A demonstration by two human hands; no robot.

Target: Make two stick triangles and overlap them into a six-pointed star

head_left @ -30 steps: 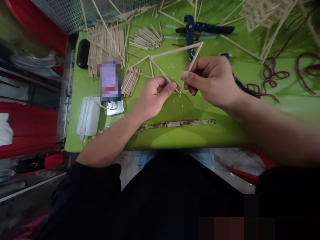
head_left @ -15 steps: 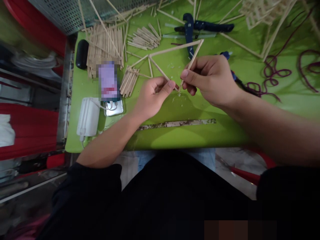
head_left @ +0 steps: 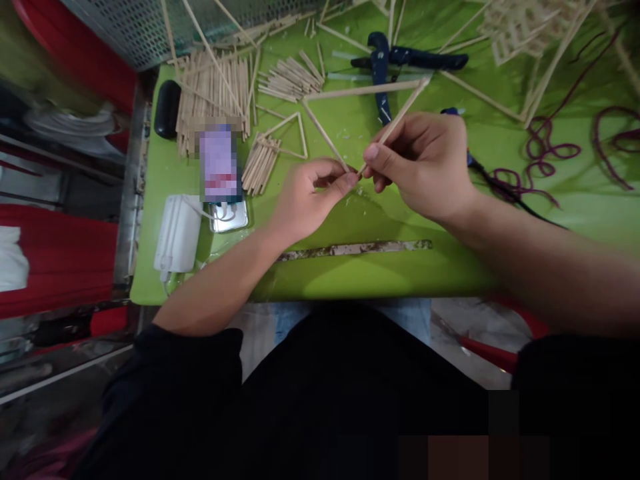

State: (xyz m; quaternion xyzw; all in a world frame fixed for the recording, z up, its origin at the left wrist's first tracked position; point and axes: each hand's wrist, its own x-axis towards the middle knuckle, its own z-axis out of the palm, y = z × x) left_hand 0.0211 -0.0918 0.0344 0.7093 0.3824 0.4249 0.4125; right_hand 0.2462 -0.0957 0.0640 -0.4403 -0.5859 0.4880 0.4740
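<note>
Between my hands is a triangle of thin wooden sticks point(head_left: 365, 89), raised above the green table with one corner toward me. My left hand point(head_left: 310, 200) is closed, thumb and fingers pinching that near corner at the end of the left stick. The right stick is pinched in my right hand point(head_left: 425, 160), close to the same corner, and the fingertips of both hands almost meet. Fingers hide part of the joint, so I cannot tell whether the stick ends are fixed there. A smaller stick triangle point(head_left: 302, 133) lies left of the held one, beside a short bundle of sticks point(head_left: 261, 163).
Stick piles point(head_left: 215, 93) lie at the back left near a phone point(head_left: 219, 163) and a white power bank point(head_left: 177, 233). Dark-handled cutters point(head_left: 381, 73) lie behind the triangle. Purple cord point(head_left: 543, 150) and a stick lattice point(head_left: 525, 27) are at right. A mottled strip point(head_left: 355, 249) lies near the front edge.
The held triangle has tilted, its far right corner shifting right and its left corner coming clear of the smaller triangle. My left fingertips have slid to the near corner.
</note>
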